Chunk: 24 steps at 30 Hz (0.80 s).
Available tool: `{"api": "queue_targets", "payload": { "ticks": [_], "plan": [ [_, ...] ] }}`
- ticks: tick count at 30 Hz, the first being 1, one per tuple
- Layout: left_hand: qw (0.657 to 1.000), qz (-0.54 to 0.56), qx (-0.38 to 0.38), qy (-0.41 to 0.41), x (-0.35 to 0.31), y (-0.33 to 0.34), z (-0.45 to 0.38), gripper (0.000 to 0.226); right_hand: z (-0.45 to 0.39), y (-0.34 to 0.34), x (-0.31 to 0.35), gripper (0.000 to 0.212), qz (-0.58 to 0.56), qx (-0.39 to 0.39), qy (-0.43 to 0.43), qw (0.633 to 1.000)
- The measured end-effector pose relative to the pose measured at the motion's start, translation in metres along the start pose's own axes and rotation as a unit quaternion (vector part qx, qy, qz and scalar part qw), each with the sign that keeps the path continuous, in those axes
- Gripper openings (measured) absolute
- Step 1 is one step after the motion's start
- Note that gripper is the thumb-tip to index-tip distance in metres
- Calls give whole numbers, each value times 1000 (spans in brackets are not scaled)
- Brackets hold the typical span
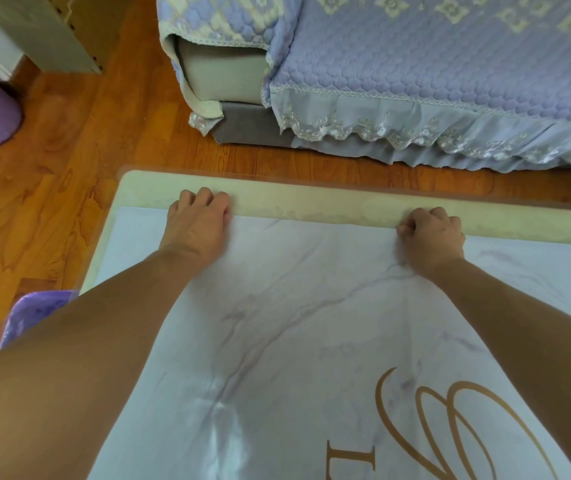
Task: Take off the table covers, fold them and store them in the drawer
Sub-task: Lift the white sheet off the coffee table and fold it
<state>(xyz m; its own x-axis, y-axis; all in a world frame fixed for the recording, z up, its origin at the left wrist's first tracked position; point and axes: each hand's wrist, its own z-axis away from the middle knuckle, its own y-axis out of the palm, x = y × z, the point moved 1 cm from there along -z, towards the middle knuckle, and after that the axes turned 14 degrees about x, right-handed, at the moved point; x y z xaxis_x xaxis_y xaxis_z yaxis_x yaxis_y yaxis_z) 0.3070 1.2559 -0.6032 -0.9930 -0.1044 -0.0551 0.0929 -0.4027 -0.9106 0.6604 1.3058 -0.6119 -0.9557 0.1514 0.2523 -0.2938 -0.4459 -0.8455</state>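
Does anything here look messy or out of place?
Only mildly: the white table cover is creased, with wrinkles fanning out from where the left hand and right hand grip its far edge. Nothing looks spilled or damaged.

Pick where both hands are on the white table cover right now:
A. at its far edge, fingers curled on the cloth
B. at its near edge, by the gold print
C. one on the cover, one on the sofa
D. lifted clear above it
A: the left hand and right hand both grip the far edge of the table cover, next to the table's bare cream strip.
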Motion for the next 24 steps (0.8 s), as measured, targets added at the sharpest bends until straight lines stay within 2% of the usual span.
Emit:
{"api": "queue_targets", "payload": {
  "ticks": [3, 5, 9, 15, 20, 22, 24],
  "plan": [
    [1000, -3, -4, -10, -6, 0, 2, 31, -1, -1, 0, 21, -3, 0, 3, 1000],
    [999, -19, -14, -25, -13, 7, 9, 43, -1, -1, 1, 21, -14, -5, 8, 1000],
    [998, -35, 33, -47, -22, 28, 29, 63, 3, -1, 0, 20, -15, -11, 3, 1000],
    [996, -36, 67, -41, -21, 34, 31, 66, 2, -1, 0, 21, 6, -9, 2, 1000],
    [989, -59, 96, -91, -35, 26, 36, 61, 2, -2, 0, 23, 41, -9, -8, 999],
    [995, -45, 59, -61, -60, 17, 39, 62, 2, -4, -2, 23, 75, -4, -27, 997],
    [998, -20, 23, 49, -105, 13, 49, 68, 3, -6, -4, 24, 107, -5, -48, 993]
  ]
}}
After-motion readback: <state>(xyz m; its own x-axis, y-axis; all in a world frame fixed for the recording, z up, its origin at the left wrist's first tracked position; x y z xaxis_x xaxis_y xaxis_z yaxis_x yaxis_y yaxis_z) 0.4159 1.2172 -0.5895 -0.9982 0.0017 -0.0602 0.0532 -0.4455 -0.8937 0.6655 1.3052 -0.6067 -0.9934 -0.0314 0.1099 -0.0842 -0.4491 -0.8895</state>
